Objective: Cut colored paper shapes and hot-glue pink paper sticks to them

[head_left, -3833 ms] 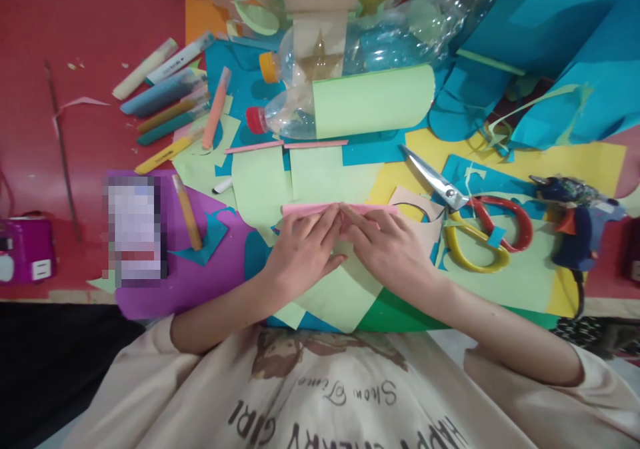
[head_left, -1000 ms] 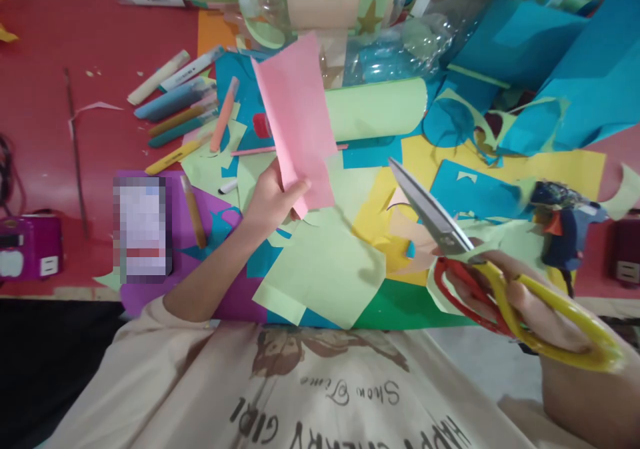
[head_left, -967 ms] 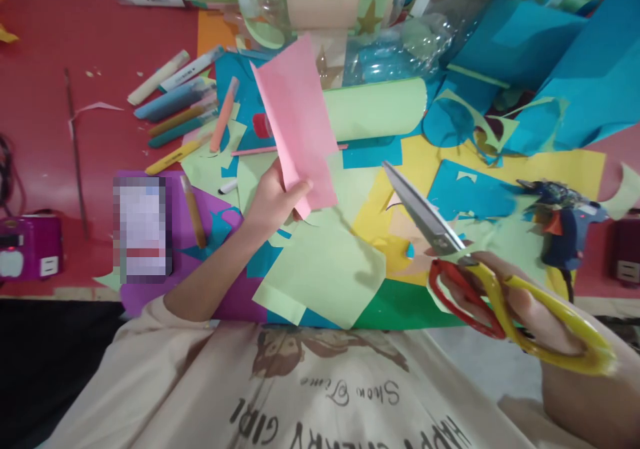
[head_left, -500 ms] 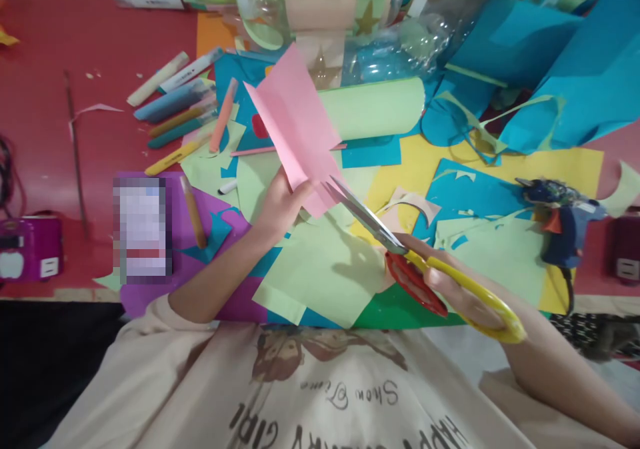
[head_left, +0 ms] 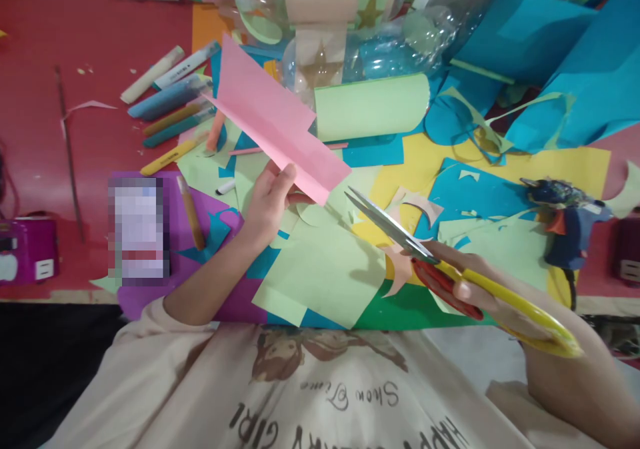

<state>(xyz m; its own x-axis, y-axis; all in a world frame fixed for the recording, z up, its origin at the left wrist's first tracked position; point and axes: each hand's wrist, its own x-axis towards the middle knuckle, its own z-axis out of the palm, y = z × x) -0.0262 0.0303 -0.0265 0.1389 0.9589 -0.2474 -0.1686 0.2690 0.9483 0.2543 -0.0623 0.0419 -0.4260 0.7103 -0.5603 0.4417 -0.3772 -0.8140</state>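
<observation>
My left hand [head_left: 267, 199] pinches the lower edge of a folded pink paper [head_left: 277, 124] and holds it up above the table, tilted so its long side runs from upper left to lower right. My right hand [head_left: 493, 292] grips the handles of a pair of red-and-yellow scissors [head_left: 435, 262]. The blades are slightly apart and their tips point at the paper's lower right corner, a short gap away. Under both hands lie sheets of light green paper [head_left: 320, 269], yellow paper and blue paper.
A blue glue gun [head_left: 567, 219] lies at the right. Clear plastic bottles [head_left: 350, 56], one wrapped in green paper, lie at the back. Markers and glue sticks [head_left: 170, 102] are scattered at the left on the red table [head_left: 60, 49]. A purple sheet [head_left: 200, 262] lies near the edge.
Earlier both hands pressed the pink paper flat. My left hand lifted it, my right hand took up the scissors, brought the blades to it, then drew back slightly as the paper tilted flatter.
</observation>
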